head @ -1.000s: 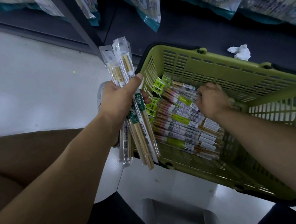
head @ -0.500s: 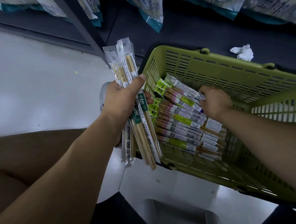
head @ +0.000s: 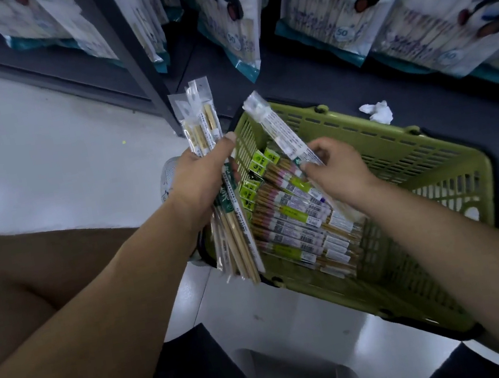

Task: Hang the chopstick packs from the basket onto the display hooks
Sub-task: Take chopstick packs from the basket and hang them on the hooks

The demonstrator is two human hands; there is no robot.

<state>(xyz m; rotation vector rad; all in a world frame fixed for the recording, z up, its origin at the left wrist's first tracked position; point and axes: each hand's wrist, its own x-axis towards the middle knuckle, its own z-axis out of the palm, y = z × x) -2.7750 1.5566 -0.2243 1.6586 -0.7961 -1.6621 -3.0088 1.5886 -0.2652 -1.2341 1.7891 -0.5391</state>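
Note:
A green plastic basket sits on the floor against a dark shelf base and holds several long clear chopstick packs with green and white labels. My left hand grips a bundle of chopstick packs upright, to the left of the basket. My right hand pinches one pack by its middle and holds it tilted above the basket, hang tab pointing up and left.
Large bags of chopsticks with panda prints hang in a row above the shelf base. A crumpled white paper lies on the dark base behind the basket. A dark upright post stands at the left. My knee is at the lower left.
My right hand has lifted one pack out of the basket and raised it up and left toward the bundle. The left hand has stayed about where it was. The view has tilted upward a little.

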